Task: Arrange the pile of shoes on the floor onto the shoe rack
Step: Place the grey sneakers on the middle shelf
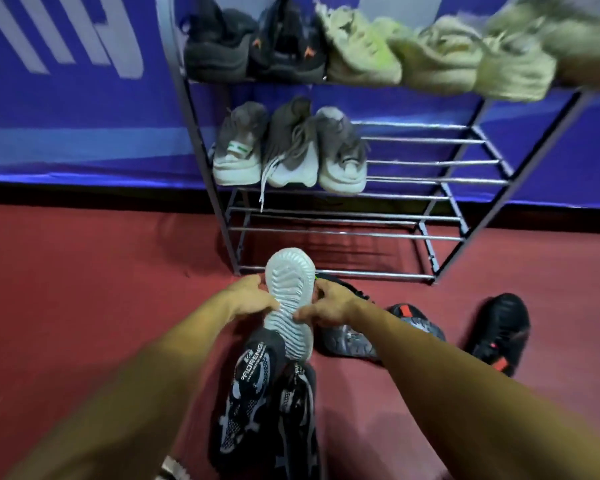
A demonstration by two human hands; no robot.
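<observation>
Black shoes on red floor beside metal shoe rack; three grey sneakers on its middle tier.

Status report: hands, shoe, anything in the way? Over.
Left hand, right hand: both holding white-soled shoe, sole up. Rack: bare rails on middle shelf, right side. Black shoe on floor.

The one readable word lies just below the fingers of the left hand and the right hand, which grip a pale-soled shoe. There, white capitals that seem to read "PADRENG" run along the collar of a black-and-white knit shoe. A smaller line beside the word is too blurred to read. A second knit shoe, just right of the first, shows only a broken letter or two. Well above and left of the fingers, a blue banner bears large white letter strokes, cut off by the frame and unreadable.
</observation>
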